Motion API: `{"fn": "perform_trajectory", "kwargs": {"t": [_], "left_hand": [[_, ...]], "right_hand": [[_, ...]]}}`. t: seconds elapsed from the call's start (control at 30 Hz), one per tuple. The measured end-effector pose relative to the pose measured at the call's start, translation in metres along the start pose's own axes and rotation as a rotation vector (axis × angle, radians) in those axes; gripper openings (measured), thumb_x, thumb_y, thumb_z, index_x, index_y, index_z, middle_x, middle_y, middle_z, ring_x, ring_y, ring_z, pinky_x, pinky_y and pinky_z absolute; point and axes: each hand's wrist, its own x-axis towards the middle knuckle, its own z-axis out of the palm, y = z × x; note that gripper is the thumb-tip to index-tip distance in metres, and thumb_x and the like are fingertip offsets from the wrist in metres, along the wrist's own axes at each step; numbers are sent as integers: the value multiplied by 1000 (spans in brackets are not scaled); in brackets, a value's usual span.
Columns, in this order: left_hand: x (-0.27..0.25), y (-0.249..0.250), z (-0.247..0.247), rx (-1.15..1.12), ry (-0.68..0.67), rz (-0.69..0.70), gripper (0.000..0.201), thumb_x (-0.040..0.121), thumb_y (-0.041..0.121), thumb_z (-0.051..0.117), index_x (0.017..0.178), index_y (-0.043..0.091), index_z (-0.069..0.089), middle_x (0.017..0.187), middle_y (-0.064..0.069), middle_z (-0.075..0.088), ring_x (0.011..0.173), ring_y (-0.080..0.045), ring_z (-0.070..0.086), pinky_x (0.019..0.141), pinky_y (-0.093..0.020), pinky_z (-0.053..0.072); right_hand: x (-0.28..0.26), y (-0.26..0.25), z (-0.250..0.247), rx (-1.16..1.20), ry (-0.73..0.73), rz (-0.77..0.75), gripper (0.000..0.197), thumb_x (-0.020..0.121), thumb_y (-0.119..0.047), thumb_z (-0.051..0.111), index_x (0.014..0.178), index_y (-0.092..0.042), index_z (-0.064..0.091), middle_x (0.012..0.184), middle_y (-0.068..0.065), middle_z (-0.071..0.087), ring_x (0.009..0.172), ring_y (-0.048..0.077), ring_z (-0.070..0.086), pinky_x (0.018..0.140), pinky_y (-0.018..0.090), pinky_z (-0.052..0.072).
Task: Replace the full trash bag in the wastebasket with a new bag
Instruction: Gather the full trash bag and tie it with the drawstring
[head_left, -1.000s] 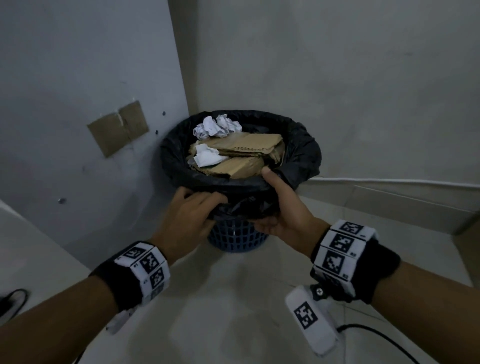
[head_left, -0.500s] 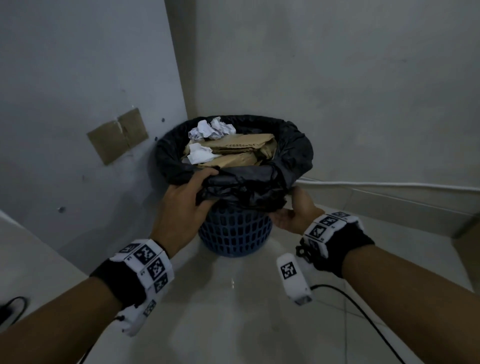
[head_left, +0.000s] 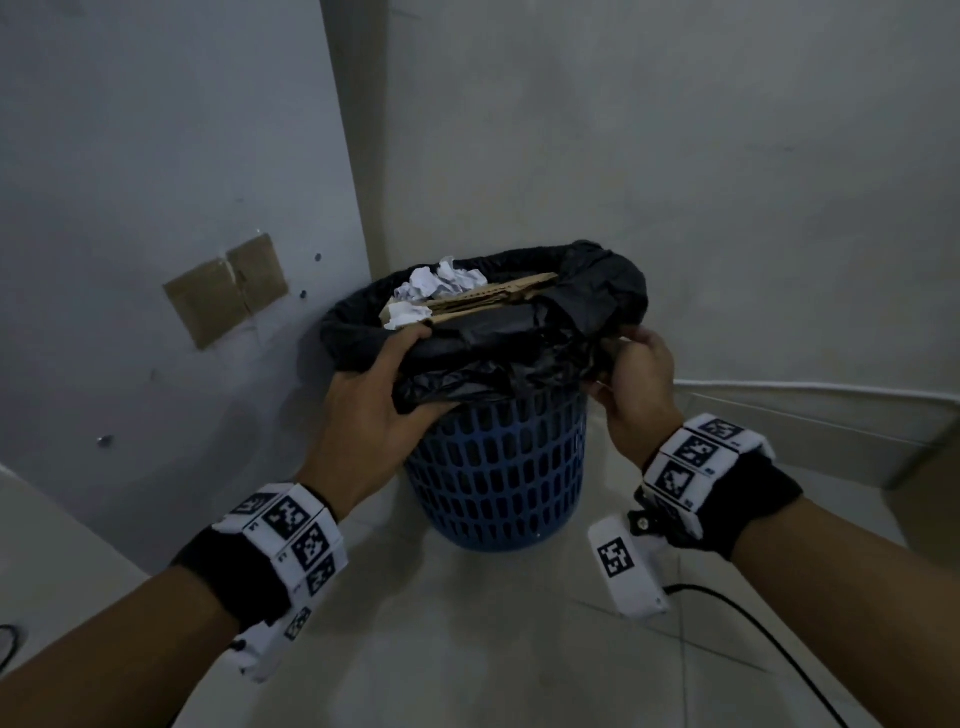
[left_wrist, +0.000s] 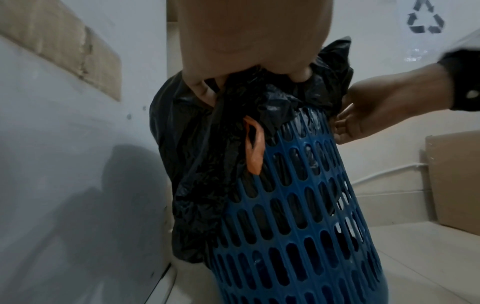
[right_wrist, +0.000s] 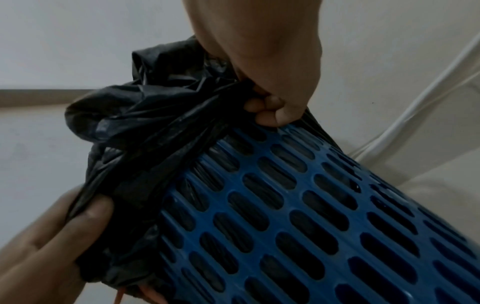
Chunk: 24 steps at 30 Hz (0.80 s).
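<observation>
Trash bag rim gripped between both hands

Dim, flat indoor light, bluish cast, grainy. Soft shadow on left wall in left wrist view. Faint sheen on floor. Wide-angle bending at edges. Near hands soft, blurred in wrist views.

Recycling triangle sign on wall.
</observation>
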Motion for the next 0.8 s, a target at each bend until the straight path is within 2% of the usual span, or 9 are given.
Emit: {"fn": "perform_trajectory", "kwargs": {"t": [0.13,0.2,0.27,0.37,0.47,0.57,0.63,0.7,0.8], "left_hand": [[3,11,2,20,-27,-24,82,66,83,52,136,49,26,133,9,54,125,-24,51,102,-49,45],[5,11,0,52,-21,-29,78,69,86,42,136,49,25,128,3,60,119,-27,56,99,-51,46],[6,14,-1,65,15,-34,60,82,78,32,133,45,31,102,4,66,99,-27,65,90,-51,51],[11,20,-2,60,62,-57,42,93,62,25,123,37,43,74,14,61,66,-14,63,73,-42,55],[12,25,-2,78,73,-40,41,93,59,30,116,33,52,64,17,57,55,2,52,57,-27,46],[4,32,0,65,37,-13,49,87,65,35,112,31,59,69,24,53,60,7,52,55,-11,38],[-3,31,4,41,-3,1,55,83,73,36,116,36,59,81,22,60,73,3,59,66,-17,48],[-12,30,7,59,-55,-24,59,80,79,36,125,43,51,102,13,67,91,-9,65,79,-31,55],[-30,29,6,-60,-60,-171,55,72,78,51,119,50,45,101,12,69,81,-10,66,67,-33,57]], "right_hand": [[-11,-10,-4,95,-55,67,32,99,-8,34,126,-6,53,111,14,64,88,28,63,62,32,58],[-16,-14,-5,120,-82,107,26,99,-9,34,106,-9,59,84,6,66,76,24,60,67,34,55],[-18,-18,-7,156,-103,164,20,98,-17,37,87,-14,54,63,3,50,67,24,53,70,36,52],[-19,-28,-9,208,-138,230,28,96,-43,44,92,-17,54,82,8,54,83,27,60,86,44,53],[-15,-34,-9,152,-122,266,42,87,-53,60,115,-22,56,111,9,59,100,29,61,91,48,53],[-16,-39,-9,6,-32,311,69,77,-48,73,135,-22,45,110,7,55,88,27,59,65,41,58],[-18,-40,-14,-56,-33,357,68,79,-45,74,134,-18,45,106,8,56,81,26,59,52,34,54],[-22,-38,-21,-99,-63,396,42,85,-39,69,116,-14,54,97,7,59,77,24,58,56,35,50],[-23,-27,-29,-148,-68,393,38,87,-36,68,114,-12,57,93,3,58,80,21,57,73,39,50]]}}
